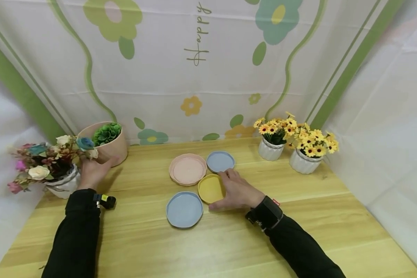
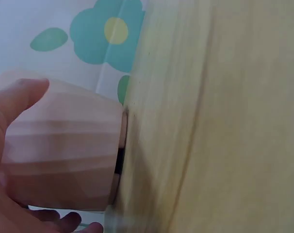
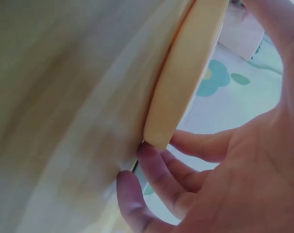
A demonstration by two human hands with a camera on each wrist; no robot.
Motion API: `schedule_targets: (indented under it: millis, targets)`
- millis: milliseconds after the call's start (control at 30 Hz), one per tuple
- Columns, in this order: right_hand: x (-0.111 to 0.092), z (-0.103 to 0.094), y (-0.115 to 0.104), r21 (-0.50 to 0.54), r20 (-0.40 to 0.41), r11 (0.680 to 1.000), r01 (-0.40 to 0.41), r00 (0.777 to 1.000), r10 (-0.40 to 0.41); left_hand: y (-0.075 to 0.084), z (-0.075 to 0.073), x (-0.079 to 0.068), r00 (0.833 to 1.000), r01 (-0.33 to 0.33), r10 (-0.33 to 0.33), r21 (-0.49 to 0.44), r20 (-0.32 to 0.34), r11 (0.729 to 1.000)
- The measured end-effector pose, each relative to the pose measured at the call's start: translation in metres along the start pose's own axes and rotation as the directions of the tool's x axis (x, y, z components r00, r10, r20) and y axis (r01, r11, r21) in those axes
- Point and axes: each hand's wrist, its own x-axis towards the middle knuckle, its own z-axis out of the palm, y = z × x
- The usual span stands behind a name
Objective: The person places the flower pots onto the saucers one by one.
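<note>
Yellow saucer [image 1: 210, 189] is mid-table, right hand [image 1: 238, 191] clamped on its right rim: thumb at the near edge, fingertips at the far edge. Right wrist view has the saucer edge-on with fingertips against the rim. Can't tell from that angle if its base sits flush on the table or is slightly lifted.

Left hand [image 1: 94, 173] grips the pink pot [image 1: 116, 152], back left: thumb on the near wall, fingers round the other side, partly behind flowers in the head view. Pot is upright, green plant [image 1: 106, 133] inside. Hands are well apart.

Around the saucer: pink plate [image 1: 187, 170] close by, far left; small blue plate [image 1: 220, 161] just beyond; larger blue plate [image 1: 184, 209] close by, near left. All lie face up.

Left of the pink pot, just beside the left hand: white pot [image 1: 66, 183] of mixed flowers, blooms overhanging toward the hand. Back right: two more white pots, one farther back [image 1: 270, 150], one nearer [image 1: 304, 162], both with yellow daisies [image 1: 314, 143].

Table [image 1: 135, 239] is light wood grain. Behind it, white backdrop [image 1: 163, 77] with printed flowers, green bands and "Happy" turned sideways. Both sleeves [image 1: 78, 235] black, camera strapped at each wrist.
</note>
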Motion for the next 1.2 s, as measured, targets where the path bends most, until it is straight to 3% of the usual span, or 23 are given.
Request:
schedule_targets:
  millis: [267, 600, 1000, 1200]
  targets:
    - [0.016, -0.003, -0.010, 0.018, 0.030, 1.000, -0.001, 1.000, 0.000, -0.001, 0.000, 0.009, 0.997, -0.002, -0.006, -0.104, -0.081, 0.995]
    - [0.051, -0.006, -0.029, 0.079, 0.105, 0.995, -0.060, 0.993, 0.051, -0.001, -0.003, 0.014, 0.992, 0.024, -0.051, -0.221, -0.116, 0.975]
    - [0.099, -0.011, -0.061, -0.013, 0.135, 0.986, -0.166, 0.977, 0.167, -0.002, 0.003, 0.023, 0.985, -0.043, -0.006, -0.279, -0.171, 0.959]
    - [0.115, -0.013, -0.069, -0.068, 0.140, 0.974, -0.216, 0.965, 0.224, -0.004, 0.006, 0.027, 0.987, -0.001, -0.042, -0.277, -0.152, 0.961]
